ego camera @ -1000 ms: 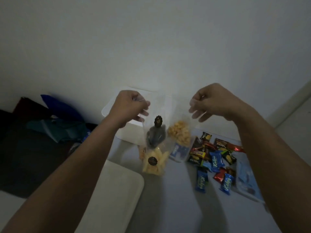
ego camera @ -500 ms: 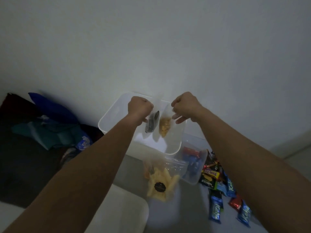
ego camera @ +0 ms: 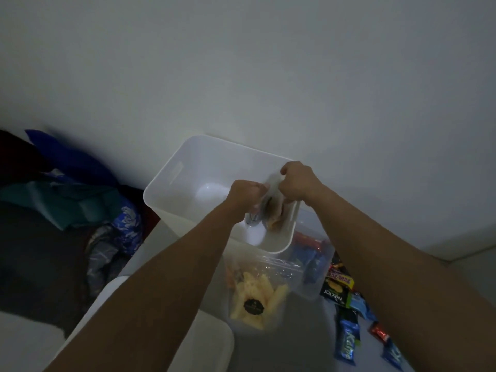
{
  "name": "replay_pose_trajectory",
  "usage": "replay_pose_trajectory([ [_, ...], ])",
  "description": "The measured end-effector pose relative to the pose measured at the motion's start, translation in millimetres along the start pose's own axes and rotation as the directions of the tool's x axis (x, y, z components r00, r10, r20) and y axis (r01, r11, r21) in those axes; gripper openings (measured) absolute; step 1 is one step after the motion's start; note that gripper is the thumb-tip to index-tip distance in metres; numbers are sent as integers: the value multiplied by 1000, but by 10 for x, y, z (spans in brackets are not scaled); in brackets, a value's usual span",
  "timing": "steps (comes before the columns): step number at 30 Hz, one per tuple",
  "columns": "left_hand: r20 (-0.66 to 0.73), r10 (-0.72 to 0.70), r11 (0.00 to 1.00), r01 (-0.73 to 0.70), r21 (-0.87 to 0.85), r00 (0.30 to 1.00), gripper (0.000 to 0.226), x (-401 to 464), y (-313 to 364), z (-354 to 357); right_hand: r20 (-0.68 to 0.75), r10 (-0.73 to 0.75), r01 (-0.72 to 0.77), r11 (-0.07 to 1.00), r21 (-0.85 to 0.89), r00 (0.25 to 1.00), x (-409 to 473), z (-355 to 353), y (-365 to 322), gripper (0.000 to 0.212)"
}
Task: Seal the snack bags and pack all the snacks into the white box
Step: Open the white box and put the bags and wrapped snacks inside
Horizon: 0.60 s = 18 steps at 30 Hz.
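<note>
both hands have moved further out and down since half a second ago, so the clear snack bag (ego camera: 271, 210) they carry now hangs lower inside the white box (ego camera: 188, 167), near its right wall, where before it was held above the opening. the left hand (ego camera: 245, 193) is curled into a fist, pinching the bag's top edge from the left, and the right hand (ego camera: 298, 181) is curled the same way, gripping the top from the right, the two knuckles almost touching. inside the bag sit something dark and something orange-yellow; it is dim and blurred, so what they are is hard to say.

the box stands against the pale wall (ego camera: 268, 63), its inside otherwise showing bare white floor. just in front of it, nearer the camera, lies a second clear bag (ego camera: 257, 296) of pale yellow sticks with a round black label, its top looking crumpled. to the right of that stands a clear tub (ego camera: 314, 267) with blue and red wrappers inside. loose wrapped sweets (ego camera: 346, 336) in blue, red, black and green lie scattered on the grey surface to the right. a white lid or cushion (ego camera: 204, 345) sits at bottom left, and a heap of blue and teal cloth (ego camera: 67, 194) lies far left.
</note>
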<state>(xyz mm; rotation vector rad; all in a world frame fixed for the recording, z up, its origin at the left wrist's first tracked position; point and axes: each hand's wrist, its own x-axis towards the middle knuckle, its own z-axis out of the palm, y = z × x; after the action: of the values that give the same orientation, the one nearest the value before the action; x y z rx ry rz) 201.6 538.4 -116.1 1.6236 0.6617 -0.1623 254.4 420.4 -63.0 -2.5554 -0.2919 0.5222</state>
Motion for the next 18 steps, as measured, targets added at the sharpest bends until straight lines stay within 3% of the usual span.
replay_pose_trajectory([
  [2,57,-22,997,17,81,998,55,-80,13,13,-39,-33,34,999,20,999,-66,-72,27,40],
  [4,41,-19,994,15,108,999,58,-176,65,-5,-69,-70,74,996,56,995,-180,-162,91,46],
  [6,-48,84,990,-78,121,995,53,-313,115,-66,-68,-81,88,990,110,994,-351,-246,179,42],
  [9,-131,297,953,-286,98,946,43,-616,110,-193,9,-120,117,983,144,993,-682,-328,283,19],
  [12,-198,372,928,-355,118,907,41,-876,21,-320,87,-167,164,986,37,982,-1018,-282,379,10],
  [15,-314,474,875,-398,277,823,39,-1126,-181,-388,125,-192,210,967,-148,973,-1248,-70,493,6],
  [18,-381,509,832,-328,447,772,23,-1313,-523,-381,148,-181,201,969,-141,972,-1335,263,625,15],
])
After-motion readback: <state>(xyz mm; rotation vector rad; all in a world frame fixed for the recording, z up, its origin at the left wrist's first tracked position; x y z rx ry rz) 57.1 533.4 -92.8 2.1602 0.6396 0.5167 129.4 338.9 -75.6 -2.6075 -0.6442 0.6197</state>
